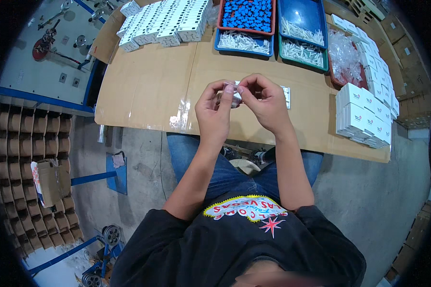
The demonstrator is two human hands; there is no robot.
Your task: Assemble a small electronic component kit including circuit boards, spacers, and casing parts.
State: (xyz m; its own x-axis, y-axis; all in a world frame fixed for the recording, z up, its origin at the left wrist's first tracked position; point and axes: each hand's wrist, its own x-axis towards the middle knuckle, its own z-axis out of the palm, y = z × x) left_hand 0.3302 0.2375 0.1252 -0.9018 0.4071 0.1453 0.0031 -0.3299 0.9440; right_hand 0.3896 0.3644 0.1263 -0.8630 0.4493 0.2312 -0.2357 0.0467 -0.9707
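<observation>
Both hands pinch a small clear plastic packet (231, 92) above the cardboard-covered worktop's (148, 91) near edge, left hand (214, 111) and right hand (263, 103) fingertips pressed together; a slip could drop it to the grey concrete floor (368, 191).

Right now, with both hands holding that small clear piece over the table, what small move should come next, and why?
Probably a small pull apart with the fingertips. The left hand and right hand pinch one small clear bag-like piece between them above the cardboard-covered table, with a white part seemingly inside it. A white plate lies just behind the right hand. Whether the piece is already open cannot be told.
</observation>
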